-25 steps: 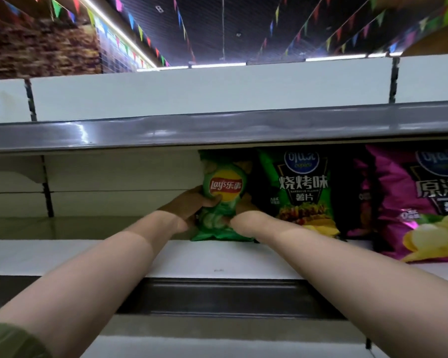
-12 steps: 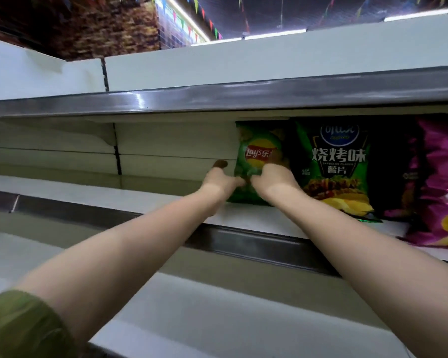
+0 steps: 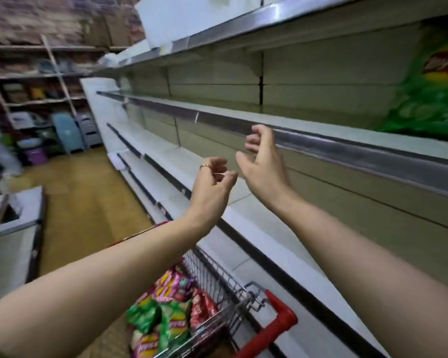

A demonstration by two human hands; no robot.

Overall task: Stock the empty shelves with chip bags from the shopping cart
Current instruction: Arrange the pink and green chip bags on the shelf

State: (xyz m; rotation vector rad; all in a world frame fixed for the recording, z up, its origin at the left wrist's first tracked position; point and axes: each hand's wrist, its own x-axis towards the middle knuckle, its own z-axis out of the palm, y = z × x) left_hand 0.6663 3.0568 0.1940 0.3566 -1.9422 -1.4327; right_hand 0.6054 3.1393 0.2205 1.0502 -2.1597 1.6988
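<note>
A green chip bag (image 3: 429, 91) stands on the upper shelf (image 3: 321, 125) at the far right, half cut off by the frame. My left hand (image 3: 212, 182) and my right hand (image 3: 262, 161) hang in the air in front of the shelf rail, well left of that bag, both empty with loosely curled fingers. A gold ring shows on my left hand. Below my arms sits the wire shopping cart (image 3: 228, 288) with a red handle (image 3: 277, 324). It holds several green, pink and red chip bags (image 3: 166, 313).
Long white shelves (image 3: 166, 161) run away to the left along the aisle. A low white unit (image 3: 13, 228) stands on the left across the yellowish floor. At the aisle's far end are racks with plastic stools and tubs (image 3: 68, 133).
Both hands have let go of the green bag and pulled back from the shelf. My view has swung left and down, bringing the cart and the aisle into sight.
</note>
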